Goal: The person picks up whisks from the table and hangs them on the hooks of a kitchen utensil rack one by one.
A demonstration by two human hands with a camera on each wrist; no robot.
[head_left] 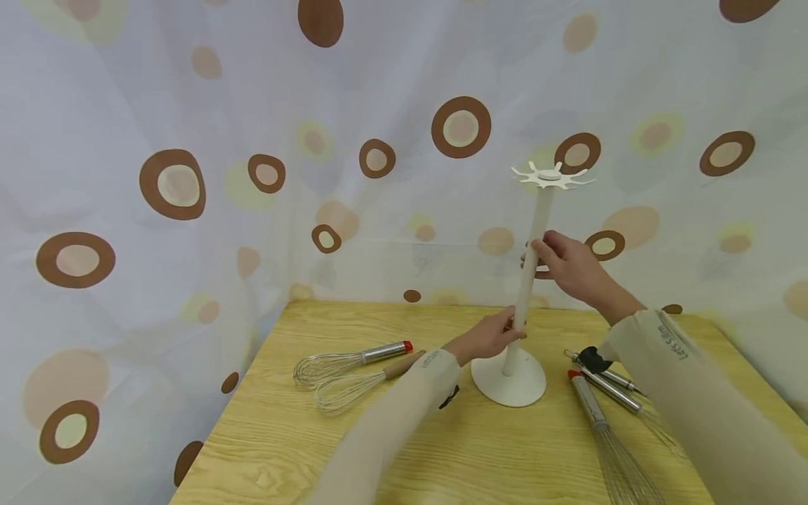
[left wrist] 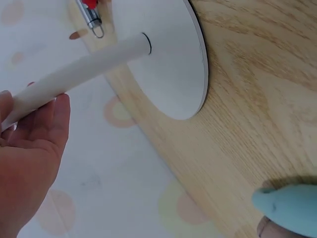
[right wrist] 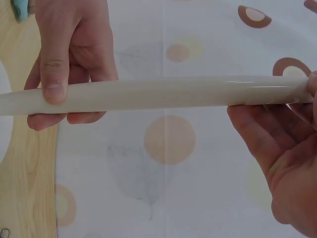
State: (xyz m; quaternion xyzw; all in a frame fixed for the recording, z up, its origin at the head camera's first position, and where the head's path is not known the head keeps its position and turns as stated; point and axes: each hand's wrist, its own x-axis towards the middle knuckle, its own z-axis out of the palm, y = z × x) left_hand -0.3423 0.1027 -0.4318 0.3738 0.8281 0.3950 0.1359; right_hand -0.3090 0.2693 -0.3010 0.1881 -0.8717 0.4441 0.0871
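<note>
A white stand (head_left: 523,294) with a long round pole rises from a disc base (head_left: 492,386) on the wooden table. Its top carries a crown of small hooks (head_left: 549,179); none has anything hanging from it. My left hand (head_left: 485,338) grips the lower pole, thumb in front and fingers behind. Higher up, my right hand (head_left: 571,268) holds the same pole, with some fingertips hidden behind it. In the right wrist view, the left hand (right wrist: 77,47) and right hand (right wrist: 292,163) both wrap the pole (right wrist: 168,94), with a bare stretch between them.
Left of the base lie a metal-handled whisk (head_left: 379,353) with a red end and a wooden-handled whisk (head_left: 350,389). To the right are a large red-ended whisk (head_left: 590,403) and slimmer metal-handled tools (head_left: 615,393), partly under my right sleeve. A patterned curtain (head_left: 391,105) hangs behind the table.
</note>
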